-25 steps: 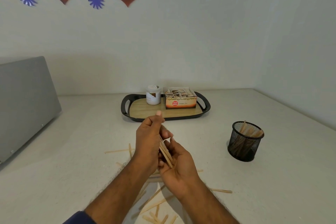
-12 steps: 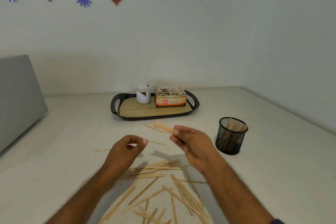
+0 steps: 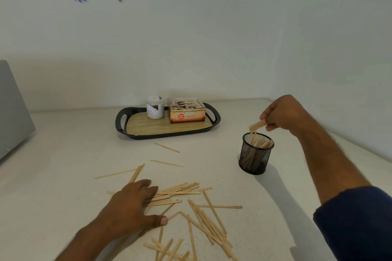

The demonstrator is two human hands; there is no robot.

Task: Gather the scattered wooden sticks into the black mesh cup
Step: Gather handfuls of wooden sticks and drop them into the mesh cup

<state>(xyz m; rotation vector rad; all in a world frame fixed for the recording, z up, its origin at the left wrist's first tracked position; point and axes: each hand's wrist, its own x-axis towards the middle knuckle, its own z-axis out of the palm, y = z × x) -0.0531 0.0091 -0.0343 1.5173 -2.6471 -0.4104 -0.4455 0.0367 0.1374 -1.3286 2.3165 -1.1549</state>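
Several pale wooden sticks point(image 3: 203, 216) lie scattered over the white table in front of me. The black mesh cup point(image 3: 255, 153) stands at the right and has several sticks leaning inside it. Just above the cup's rim, my right hand point(image 3: 282, 113) pinches a small bundle of sticks point(image 3: 257, 125), tilted down toward the opening. My left hand point(image 3: 131, 205) lies flat on the pile, fingers spread over the sticks, thumb stretched out to the right.
A black-rimmed wooden tray point(image 3: 169, 129) at the back holds a white jar point(image 3: 155, 107) and a box of tea bags point(image 3: 186, 110). A grey slanted panel point(image 3: 12, 108) stands at the left edge. Walls close the table's back and right.
My right hand has carried its sticks from the middle over to the cup. My left hand has dropped onto the pile and spread flat. The camera has turned right.
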